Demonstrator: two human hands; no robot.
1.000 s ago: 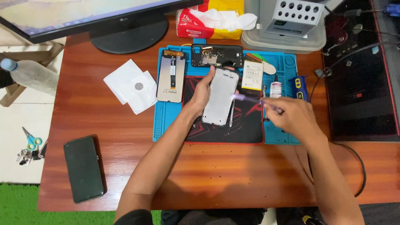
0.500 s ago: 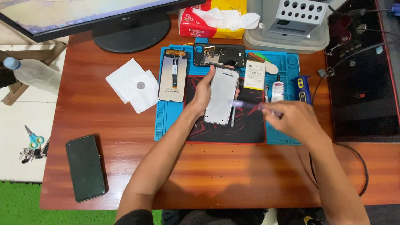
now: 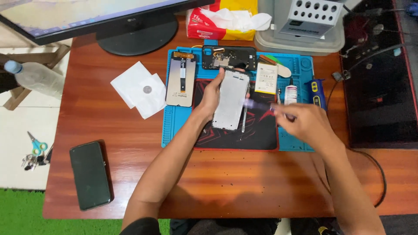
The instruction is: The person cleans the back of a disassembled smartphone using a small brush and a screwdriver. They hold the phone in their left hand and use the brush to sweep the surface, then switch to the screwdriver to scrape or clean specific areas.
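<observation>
**Inspector:** What is being held at this moment?

**Assistant:** A silver phone frame (image 3: 230, 100) is being steadied on the dark red work pad (image 3: 257, 135) by the left hand (image 3: 212, 95), with the fingers curled along its left edge. A slim clear-handled tool (image 3: 257, 105), blurred, is being pinched by the right hand (image 3: 305, 124), and its tip is being pointed at the frame's right side.

**Inspector:** How far is the work judged to be?

**Assistant:** The disassembly is being judged well advanced. The screen panel (image 3: 181, 78) is already lying apart on the blue mat (image 3: 174, 122), just left of the frame. The black back housing (image 3: 229, 57) is lying above it, and the battery (image 3: 266, 78) to its right. Nothing is yet being seen rejoined.

**Inspector:** What else is being noted nearby?

**Assistant:** A small white bottle (image 3: 290, 93) and a blue tool (image 3: 317, 92) are being kept close beside the right hand, and tweezers (image 3: 244, 122) are lying on the pad, touching the frame's right edge. A white wipe (image 3: 139, 89) and a dark phone (image 3: 89, 175) are lying well apart to the left.
</observation>
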